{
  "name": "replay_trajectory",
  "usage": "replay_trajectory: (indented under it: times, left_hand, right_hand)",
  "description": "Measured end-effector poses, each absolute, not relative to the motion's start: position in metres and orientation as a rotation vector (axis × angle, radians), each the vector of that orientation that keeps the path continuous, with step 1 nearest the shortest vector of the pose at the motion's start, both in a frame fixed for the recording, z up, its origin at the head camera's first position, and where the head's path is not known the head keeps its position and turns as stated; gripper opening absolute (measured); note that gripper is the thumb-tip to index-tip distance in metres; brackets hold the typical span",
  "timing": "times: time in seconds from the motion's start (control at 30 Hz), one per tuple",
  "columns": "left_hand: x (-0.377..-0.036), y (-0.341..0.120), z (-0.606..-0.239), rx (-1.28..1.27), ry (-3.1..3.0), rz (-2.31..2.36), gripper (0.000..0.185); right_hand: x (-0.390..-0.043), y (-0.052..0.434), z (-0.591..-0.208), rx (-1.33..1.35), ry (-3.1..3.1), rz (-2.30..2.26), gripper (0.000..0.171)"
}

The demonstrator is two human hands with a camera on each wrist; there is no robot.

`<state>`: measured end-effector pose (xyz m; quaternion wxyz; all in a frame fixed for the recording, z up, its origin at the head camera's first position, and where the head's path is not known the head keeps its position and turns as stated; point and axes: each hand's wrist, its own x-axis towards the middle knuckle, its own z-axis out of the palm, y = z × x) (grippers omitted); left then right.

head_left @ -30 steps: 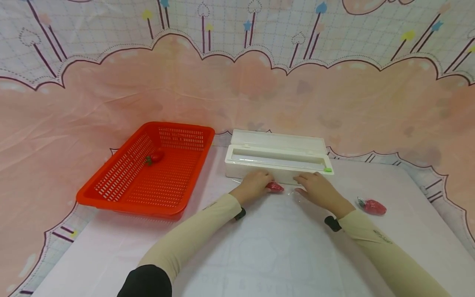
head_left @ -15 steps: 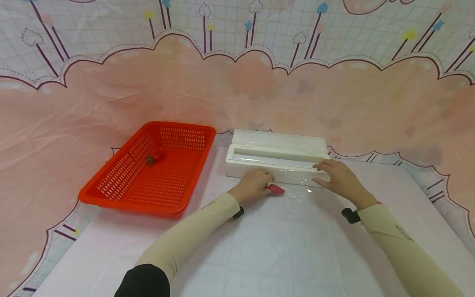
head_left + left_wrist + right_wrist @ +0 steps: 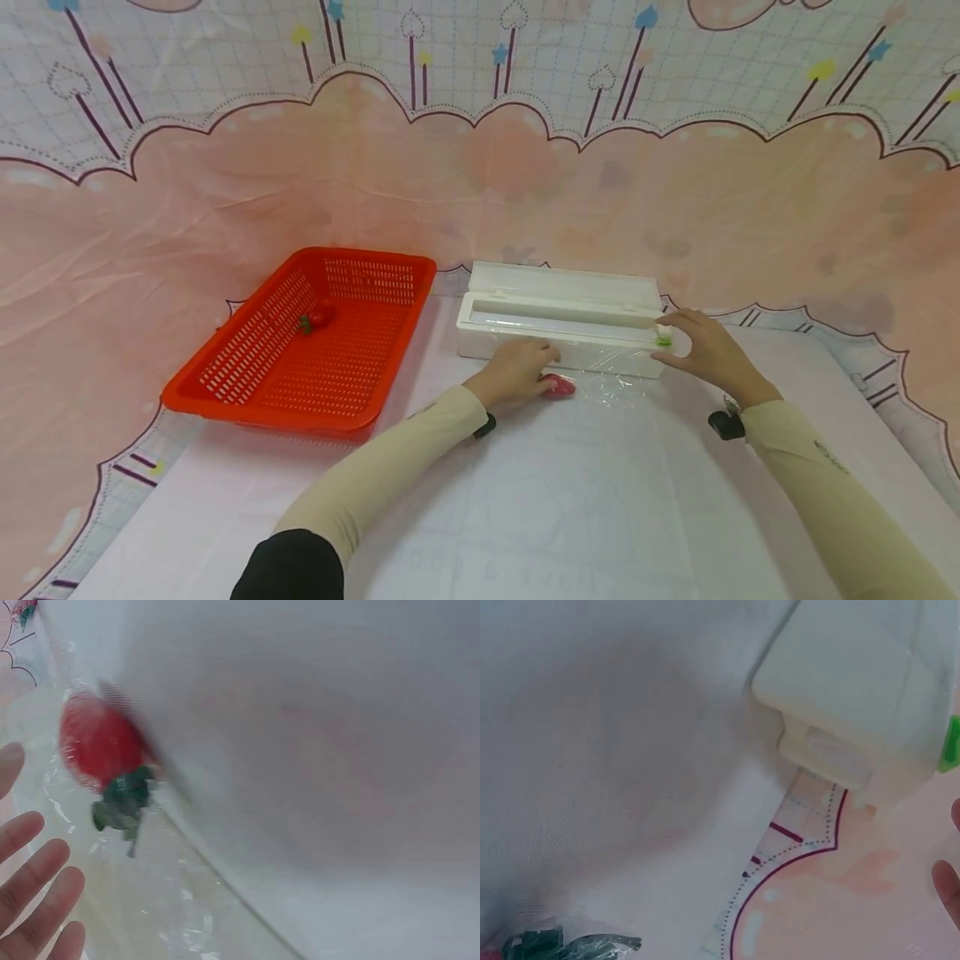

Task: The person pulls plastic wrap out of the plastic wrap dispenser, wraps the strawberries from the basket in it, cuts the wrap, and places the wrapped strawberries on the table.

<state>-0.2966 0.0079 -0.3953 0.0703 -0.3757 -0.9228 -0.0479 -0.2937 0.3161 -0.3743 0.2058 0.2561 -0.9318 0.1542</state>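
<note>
Five fingertips of the person's bare left hand show at the left edge of the left wrist view, spread loosely and apart from the red strawberry-shaped fruit with dark green leaves. That fruit lies just below the centre of the head view, under crinkled, clear plastic film, beside the left hand. Farther right in the head view, the bare right hand has its thumb and fingers parted around the right end of a long white plastic box, near its small bright green slider; whether it touches the box I cannot tell. The box's white lid stands raised along the back, and the film runs down its front. A second leafy fruit in clear wrapping sits at the bottom left of the right wrist view. Left of centre in the head view, a red perforated plastic basket holds one red fruit with a green top. White cloth fills the lower middle.
</note>
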Motion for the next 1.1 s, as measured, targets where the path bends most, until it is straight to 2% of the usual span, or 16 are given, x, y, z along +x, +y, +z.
replay_trajectory:
  times: [0.5,0.8,1.1]
  left_hand:
    - [-0.314,0.08,-0.365,-1.181,-2.611,0.048,0.023]
    - [-0.318,0.121,-0.367,-1.155,-2.576,0.093,0.031]
    - [-0.324,0.141,-0.374,-1.029,-2.568,0.002,0.029]
  right_hand:
    - [-0.321,0.314,-0.387,0.785,-2.699,0.535,0.046]
    - [-0.331,0.316,-0.396,0.878,-2.652,0.475,0.039]
    - [-0.331,0.317,-0.4,0.893,-2.584,0.468,0.033]
